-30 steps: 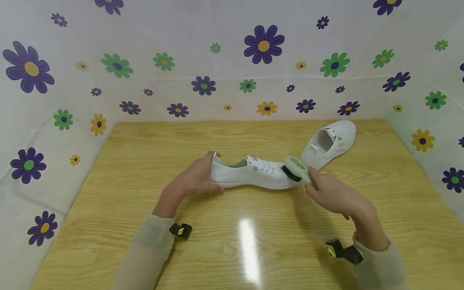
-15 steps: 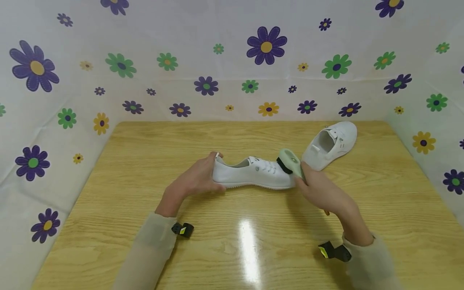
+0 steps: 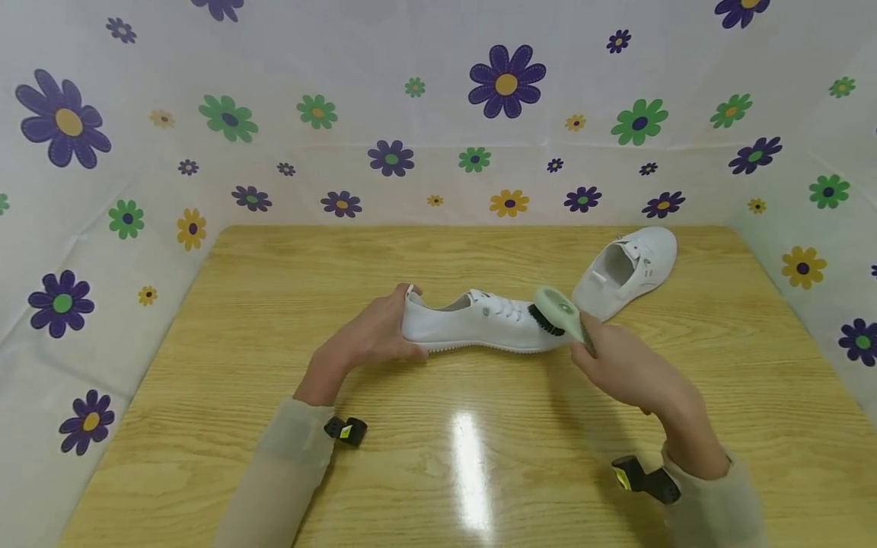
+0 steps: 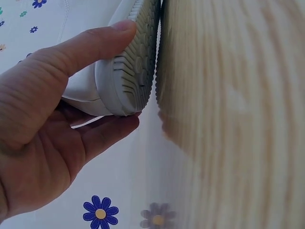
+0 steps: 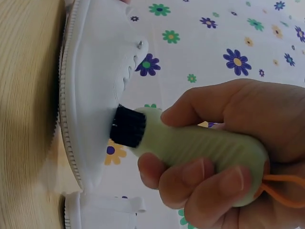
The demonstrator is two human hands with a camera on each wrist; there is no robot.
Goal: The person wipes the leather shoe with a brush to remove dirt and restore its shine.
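A white lace-up shoe (image 3: 455,323) lies lengthwise across the middle of the table, toe to the right. My left hand (image 3: 373,331) grips its heel; in the left wrist view the thumb presses the sole's edge (image 4: 138,62) and the fingers curl round the back. In my right hand (image 3: 633,369) is a pale green shoe brush (image 3: 558,308) with black bristles (image 5: 127,126). The right wrist view shows fingers and thumb wrapped round its handle (image 5: 205,148), the bristles against the shoe's toe. An orange cord loop (image 5: 286,186) hangs from the handle's end.
A second white shoe (image 3: 626,270) rests at the back right of the wooden table (image 3: 308,259), close behind the brush. White cloth with printed flowers (image 3: 438,114) rises along the table's back and sides.
Over the last second the brush moves up the toe toward the laces, then back down toward the tip, with the right hand. The left hand and the shoe stay nearly in place.
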